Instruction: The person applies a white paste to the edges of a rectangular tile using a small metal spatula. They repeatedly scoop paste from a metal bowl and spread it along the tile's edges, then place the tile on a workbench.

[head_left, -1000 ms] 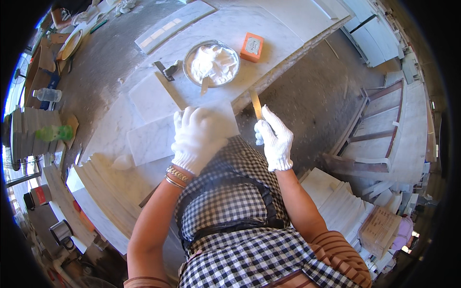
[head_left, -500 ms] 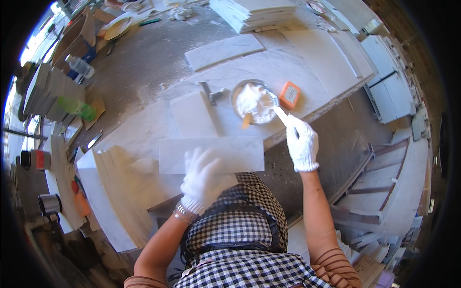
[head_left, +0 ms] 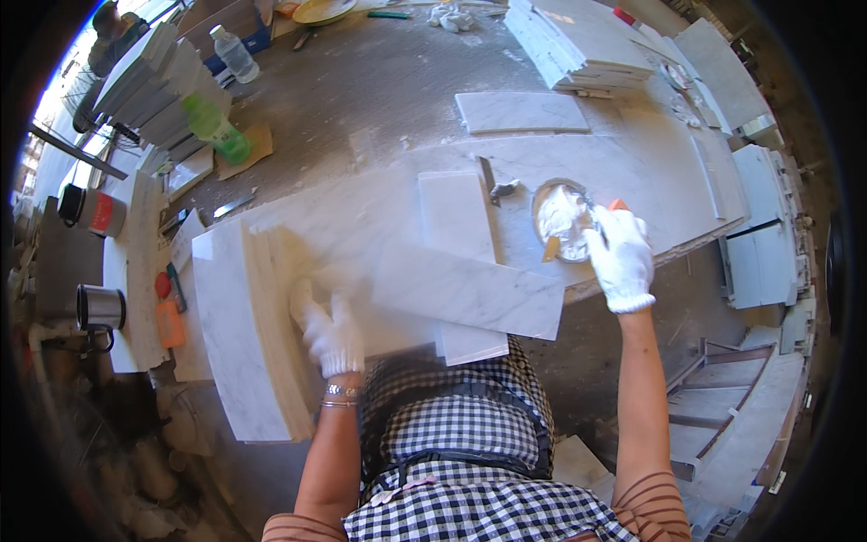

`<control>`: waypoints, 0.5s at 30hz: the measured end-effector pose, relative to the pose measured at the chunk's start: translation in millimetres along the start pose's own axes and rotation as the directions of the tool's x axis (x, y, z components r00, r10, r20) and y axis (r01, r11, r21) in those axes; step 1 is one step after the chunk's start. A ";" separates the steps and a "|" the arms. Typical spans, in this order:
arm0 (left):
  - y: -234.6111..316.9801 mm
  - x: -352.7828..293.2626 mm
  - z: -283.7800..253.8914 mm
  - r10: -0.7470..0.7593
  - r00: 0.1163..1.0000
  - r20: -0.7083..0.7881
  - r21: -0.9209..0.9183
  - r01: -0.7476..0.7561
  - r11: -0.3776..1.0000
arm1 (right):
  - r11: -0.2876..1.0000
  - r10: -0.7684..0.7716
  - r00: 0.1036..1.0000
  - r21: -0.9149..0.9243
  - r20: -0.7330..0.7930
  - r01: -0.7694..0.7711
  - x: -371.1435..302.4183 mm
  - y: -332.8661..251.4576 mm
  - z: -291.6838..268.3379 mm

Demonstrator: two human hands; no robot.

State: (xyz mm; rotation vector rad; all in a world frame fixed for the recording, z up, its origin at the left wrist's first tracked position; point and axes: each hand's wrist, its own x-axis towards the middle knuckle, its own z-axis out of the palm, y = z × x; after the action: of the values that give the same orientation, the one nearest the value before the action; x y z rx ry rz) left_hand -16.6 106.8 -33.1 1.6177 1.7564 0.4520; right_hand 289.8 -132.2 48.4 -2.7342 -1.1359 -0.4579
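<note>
My right hand, in a white knit glove, is closed at the near right rim of a round bowl of white paste. The pale flat spatula it gripped a moment ago is now mostly hidden by the fingers and paste. A tan scraper stands at the bowl's near edge. My gloved left hand, somewhat blurred, has its fingers apart beside a stack of upright marble slabs and holds nothing I can see. Between the hands, a pale marble tile lies slantwise over another tile.
A dark flat tool lies left of the bowl. Behind it are a loose tile and a tile stack. Bottles, a metal mug and more slabs stand left. An orange box peeks past my right hand.
My left hand has moved left, off the front tile to the slab stack. That tile now lies slanted. My right hand has moved closer in to the bowl. The whole view has shifted.
</note>
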 end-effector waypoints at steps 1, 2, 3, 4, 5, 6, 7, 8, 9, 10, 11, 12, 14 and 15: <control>2.4 6.1 1.0 -0.070 0.997 0.040 0.077 0.067 0.995 | 0.997 -0.072 0.997 0.004 0.014 0.072 9.2 -7.9 0.5; 2.5 10.4 3.3 -0.064 0.997 0.037 0.115 0.060 0.992 | 0.997 -0.081 0.995 0.003 0.063 0.081 19.1 -14.8 0.3; 0.8 13.9 6.9 -0.026 1.000 0.008 0.140 0.025 0.990 | 0.992 -0.105 0.986 -0.054 0.133 0.113 27.5 -23.8 2.9; -2.2 17.5 10.5 0.010 1.000 -0.030 0.161 -0.005 0.987 | 0.988 -0.092 0.975 -0.102 0.204 0.115 36.0 -33.3 8.0; -5.1 21.8 14.4 0.021 0.999 -0.039 0.232 -0.012 0.973 | 0.989 -0.080 0.961 -0.102 0.267 0.110 46.4 -41.4 14.0; -8.2 24.1 17.9 0.059 0.997 -0.047 0.240 -0.046 0.970 | 0.989 -0.091 0.951 -0.087 0.295 0.121 55.9 -49.3 22.2; -10.8 26.1 19.7 0.099 0.993 -0.066 0.238 -0.081 0.968 | 0.987 -0.092 0.941 -0.099 0.325 0.131 63.6 -55.5 30.2; -12.0 27.1 20.7 0.137 0.986 -0.091 0.241 -0.112 0.964 | 0.984 -0.097 0.930 -0.104 0.355 0.142 71.2 -61.3 40.5; -11.8 26.9 20.5 0.107 0.993 -0.041 0.224 -0.096 0.970 | 0.980 -0.137 0.930 -0.087 0.340 0.177 78.1 -65.8 50.5; -9.9 25.6 19.2 0.076 0.997 0.001 0.214 -0.075 0.974 | 0.974 -0.121 0.920 -0.134 0.372 0.183 84.8 -69.4 60.2; -7.5 23.6 15.7 0.045 0.999 0.008 0.199 -0.046 0.979 | 0.965 -0.142 0.921 -0.157 0.364 0.211 90.0 -74.6 70.9; -1.4 21.4 15.7 0.050 0.997 -0.054 0.151 -0.042 0.988 | 0.956 -0.161 0.917 -0.172 0.365 0.236 94.3 -80.0 80.9; 7.1 13.7 10.8 0.054 0.999 0.009 0.267 -0.054 0.962 | 0.960 -0.111 0.888 -0.181 0.447 0.211 101.0 -83.1 92.0; 10.5 13.4 7.6 0.017 1.000 0.023 0.253 -0.023 0.967 | 0.964 -0.114 0.896 -0.171 0.430 0.205 102.1 -84.3 94.4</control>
State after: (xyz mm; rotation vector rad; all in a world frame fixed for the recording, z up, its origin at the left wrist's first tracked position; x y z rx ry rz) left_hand -3.5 119.9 -34.8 1.8099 1.8429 0.2244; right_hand 319.0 18.5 -5.2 -3.0307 -1.4988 0.0010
